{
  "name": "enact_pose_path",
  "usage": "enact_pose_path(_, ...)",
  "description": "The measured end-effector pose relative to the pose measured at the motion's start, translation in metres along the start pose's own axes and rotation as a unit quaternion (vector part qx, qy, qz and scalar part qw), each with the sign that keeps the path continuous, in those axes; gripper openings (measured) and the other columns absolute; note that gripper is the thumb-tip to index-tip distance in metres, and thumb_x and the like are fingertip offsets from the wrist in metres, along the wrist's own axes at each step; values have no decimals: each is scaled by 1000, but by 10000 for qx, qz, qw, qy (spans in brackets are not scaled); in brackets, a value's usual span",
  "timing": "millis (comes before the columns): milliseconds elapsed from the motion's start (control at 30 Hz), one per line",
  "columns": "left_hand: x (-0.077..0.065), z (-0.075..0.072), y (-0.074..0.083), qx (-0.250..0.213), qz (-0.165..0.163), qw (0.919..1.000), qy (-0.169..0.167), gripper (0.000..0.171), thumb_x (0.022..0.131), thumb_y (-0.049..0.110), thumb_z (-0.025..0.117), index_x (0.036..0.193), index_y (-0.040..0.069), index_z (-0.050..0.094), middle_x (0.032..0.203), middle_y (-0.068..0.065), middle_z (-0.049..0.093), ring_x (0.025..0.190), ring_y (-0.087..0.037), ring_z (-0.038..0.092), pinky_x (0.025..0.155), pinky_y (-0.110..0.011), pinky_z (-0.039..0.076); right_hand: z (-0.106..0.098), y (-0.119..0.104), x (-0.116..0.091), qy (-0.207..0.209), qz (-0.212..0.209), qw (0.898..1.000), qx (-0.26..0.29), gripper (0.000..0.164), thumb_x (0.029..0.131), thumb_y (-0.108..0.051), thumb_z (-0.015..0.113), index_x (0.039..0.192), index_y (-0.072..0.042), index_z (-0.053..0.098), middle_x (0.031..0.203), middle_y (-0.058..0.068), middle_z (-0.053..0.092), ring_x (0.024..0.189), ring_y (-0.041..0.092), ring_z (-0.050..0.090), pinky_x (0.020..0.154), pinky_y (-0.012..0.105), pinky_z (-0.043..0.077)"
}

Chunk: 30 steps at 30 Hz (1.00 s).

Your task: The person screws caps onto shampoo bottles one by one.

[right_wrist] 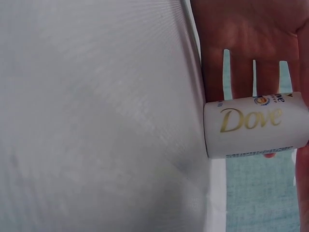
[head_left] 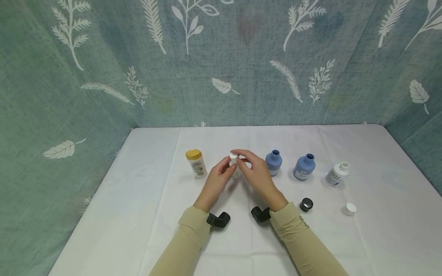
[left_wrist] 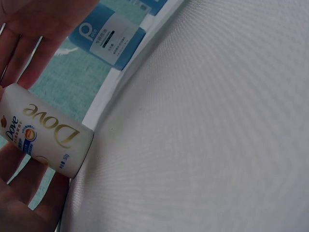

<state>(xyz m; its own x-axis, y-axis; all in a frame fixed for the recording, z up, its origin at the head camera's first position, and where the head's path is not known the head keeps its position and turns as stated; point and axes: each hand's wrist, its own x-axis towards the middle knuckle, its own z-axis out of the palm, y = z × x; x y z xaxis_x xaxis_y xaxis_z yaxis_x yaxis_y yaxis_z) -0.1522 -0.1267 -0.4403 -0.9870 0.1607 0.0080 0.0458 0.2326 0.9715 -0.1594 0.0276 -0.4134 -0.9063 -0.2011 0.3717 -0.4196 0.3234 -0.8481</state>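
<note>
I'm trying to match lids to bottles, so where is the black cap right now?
In the head view, the black cap lies on the table, right of centre, between the right sleeve and the loose white cap.

Hands (right_wrist: 251,34) hold a white Dove bottle (right_wrist: 256,137) upright on white cloth (right_wrist: 96,116).

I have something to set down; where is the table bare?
The table is bare left of the yellow-capped bottle and right of the loose white cap. Crowding runs from the left hand and right hand at the Dove bottle, rightward past two blue bottles to the open white bottle.
</note>
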Motion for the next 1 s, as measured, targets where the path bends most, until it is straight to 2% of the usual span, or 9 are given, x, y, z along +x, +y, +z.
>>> enact_pose_path(167,-3,0,1,138,-210,9996,98,35,91,40,53,126,39,51,134,9,49,119,-13,48,98,-39,41,1,2,1,25,-287,9993,236,27,91,-16,58,117,-16,61,118,-2,60,109,11,55,88,28,48)
enact_pose_path(233,-5,-1,9,106,-336,9994,52,36,92,37,53,128,37,50,137,7,45,122,-14,46,99,-40,39,0,-7,0,47,-288,9992,271,27,90,-13,60,117,-12,62,117,2,60,109,14,55,88,30,48)
enact_pose_path(300,-5,-2,10,76,-368,9993,10,37,92,37,53,130,36,49,138,7,44,123,-15,45,101,-40,38,0,-7,0,83,-301,9991,298,27,89,-14,61,116,-12,62,116,3,59,108,15,55,87,31,49)
enact_pose_path(400,-3,-2,9,105,-351,9993,-15,37,93,37,53,130,36,49,138,7,45,124,-15,44,102,-41,37,0,-6,2,109,-192,9995,217,27,88,-16,63,114,-12,63,115,1,59,107,14,55,87,29,49)
enact_pose_path(467,-1,-1,1,187,-251,9995,40,36,92,41,52,127,40,50,137,10,45,123,-13,45,102,-40,37,1,2,3,133,-188,9996,169,26,87,-20,63,113,-15,63,113,-2,58,106,10,54,86,25,49)
enact_pose_path(567,0,0,-1,204,-185,9996,71,34,92,41,52,126,41,50,136,11,46,122,-13,46,101,-40,38,1,1,2,130,-141,9997,120,27,87,-20,64,113,-14,63,114,-3,58,108,9,54,86,23,48)
enact_pose_path(667,0,0,-1,187,-194,9996,109,35,91,43,52,126,41,50,136,10,46,122,-13,46,101,-40,38,1,1,1,75,-116,9997,184,30,88,-18,63,117,-15,61,119,-2,59,111,11,55,87,24,48)
enact_pose_path(800,0,0,0,176,-147,9996,178,35,91,43,53,126,40,51,135,9,48,122,-13,46,100,-40,39,0,1,1,30,32,9999,116,32,90,-15,59,122,-21,59,123,-5,60,107,11,59,88,27,48)
enact_pose_path(1000,0,0,1,189,-60,9996,215,31,92,37,54,123,37,54,123,7,57,113,-12,53,94,-39,43,-1,2,0,33,135,9999,-56,30,92,-17,56,120,-27,61,121,-7,61,100,11,62,83,31,50)
